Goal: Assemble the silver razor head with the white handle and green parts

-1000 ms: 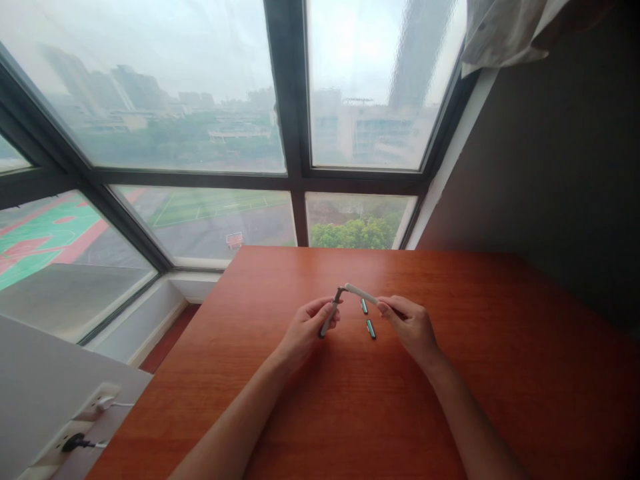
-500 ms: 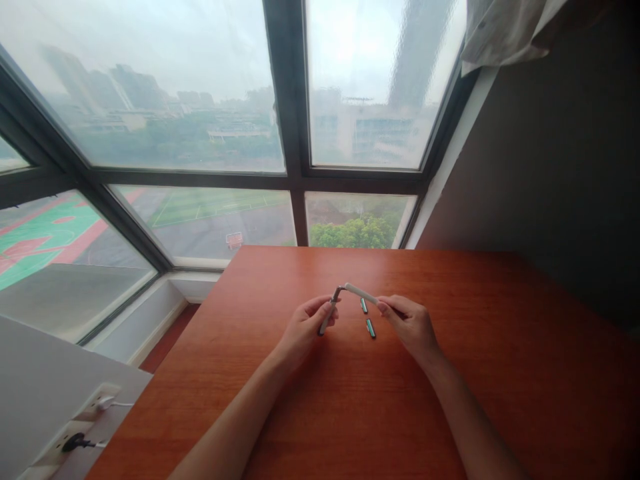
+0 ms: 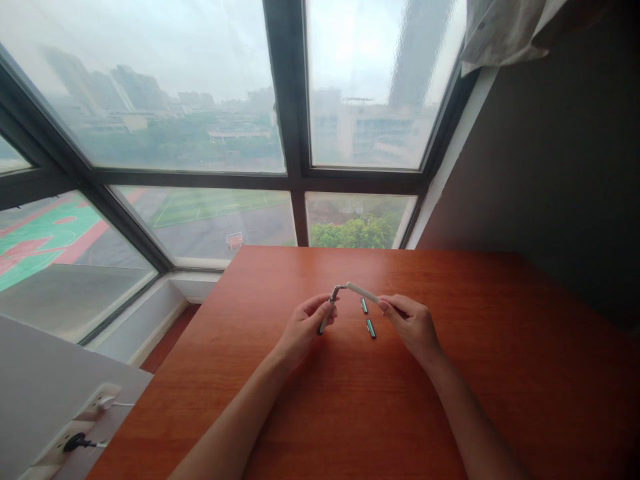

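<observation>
My left hand [image 3: 303, 328] is closed around a slim razor handle [image 3: 327, 313], grey and pale, held tilted with its bent metallic neck at the top. My right hand [image 3: 411, 325] pinches a slender white stick [image 3: 363, 292], which slopes up to the left. The stick's tip is close to the end of the razor handle's neck; whether they touch I cannot tell. Between my hands on the table lie two small dark pieces with green strips, which look like razor cartridges: a farther cartridge [image 3: 364, 306] and a nearer cartridge [image 3: 371, 329].
The reddish-brown wooden table [image 3: 350, 413] reaches to the large window [image 3: 295, 180] in front. A wall socket with a black plug [image 3: 76, 441] is at the lower left. A dark wall [image 3: 550, 167] stands to the right, with pale cloth [image 3: 505, 33] hanging above.
The white stick and my right hand have shifted very slightly to the right. My left hand and the two cartridges are nearly unchanged.
</observation>
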{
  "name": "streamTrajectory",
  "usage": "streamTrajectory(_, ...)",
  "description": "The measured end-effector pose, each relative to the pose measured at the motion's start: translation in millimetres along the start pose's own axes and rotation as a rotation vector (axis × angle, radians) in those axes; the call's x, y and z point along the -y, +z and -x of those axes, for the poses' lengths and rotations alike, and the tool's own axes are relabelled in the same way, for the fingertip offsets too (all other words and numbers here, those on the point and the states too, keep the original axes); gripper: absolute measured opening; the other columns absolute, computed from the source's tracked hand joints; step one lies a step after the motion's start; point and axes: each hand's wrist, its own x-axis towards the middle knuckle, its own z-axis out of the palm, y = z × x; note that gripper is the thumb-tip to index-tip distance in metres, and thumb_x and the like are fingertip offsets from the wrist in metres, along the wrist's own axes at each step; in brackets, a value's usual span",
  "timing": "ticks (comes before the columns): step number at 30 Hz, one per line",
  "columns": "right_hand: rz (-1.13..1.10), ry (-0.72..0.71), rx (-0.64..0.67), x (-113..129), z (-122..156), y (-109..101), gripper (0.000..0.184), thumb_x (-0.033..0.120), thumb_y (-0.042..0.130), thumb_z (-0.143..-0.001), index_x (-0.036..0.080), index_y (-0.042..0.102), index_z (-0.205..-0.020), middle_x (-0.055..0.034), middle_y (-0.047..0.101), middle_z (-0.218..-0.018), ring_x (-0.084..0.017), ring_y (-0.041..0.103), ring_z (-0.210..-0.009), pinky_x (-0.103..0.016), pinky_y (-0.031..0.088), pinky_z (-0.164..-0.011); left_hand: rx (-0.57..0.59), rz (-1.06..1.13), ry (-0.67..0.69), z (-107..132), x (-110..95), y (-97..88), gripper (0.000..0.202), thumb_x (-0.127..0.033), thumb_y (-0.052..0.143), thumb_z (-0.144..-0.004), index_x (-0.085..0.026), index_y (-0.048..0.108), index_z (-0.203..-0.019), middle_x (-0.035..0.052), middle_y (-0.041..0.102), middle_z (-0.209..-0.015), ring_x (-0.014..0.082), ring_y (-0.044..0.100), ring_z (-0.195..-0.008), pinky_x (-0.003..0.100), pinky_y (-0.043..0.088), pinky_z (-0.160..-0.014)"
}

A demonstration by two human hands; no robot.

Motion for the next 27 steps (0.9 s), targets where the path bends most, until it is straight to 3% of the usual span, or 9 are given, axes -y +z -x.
streamTrajectory(8,-0.033,0.012,-0.022,-0.8,0.2,0.7,0.024,0.037,0.057,-0.086,0.018,0.071,-0.087,-0.0026,0.065,-0.070,-0.016,0.058,-0.064,-0.026,0.043,-0.060,-0.008,-0.001,0.027,-1.9,5.6,-5.4,0.028,-0.032,0.069,-0.078,-0.018,0.069,-0.102,0.0061,0.066,-0.085,0.0147,0.057,-0.077,0.028,0.041,-0.074)
streamTrajectory(20,-0.168,0.047,0.045,5.5,2.5,6.6,0.025,0.037,0.057,-0.086,0.018,0.072,-0.087,-0.0040,0.068,-0.076,-0.017,0.062,-0.070,-0.025,0.046,-0.063,-0.024,0.003,0.034,-2.2,5.9,-3.7,0.031,-0.034,0.071,-0.075,-0.018,0.069,-0.102,0.0061,0.066,-0.083,0.0149,0.058,-0.075,0.027,0.040,-0.070)
streamTrajectory(27,-0.174,0.082,0.057,5.7,3.4,8.1,0.027,0.039,0.055,-0.087,0.017,0.071,-0.082,-0.0022,0.065,-0.069,-0.016,0.059,-0.065,-0.024,0.043,-0.060,-0.024,0.011,0.030,-2.4,5.3,-2.5,0.031,-0.034,0.072,-0.075,-0.018,0.069,-0.101,0.0062,0.066,-0.082,0.0144,0.057,-0.074,0.026,0.040,-0.070)
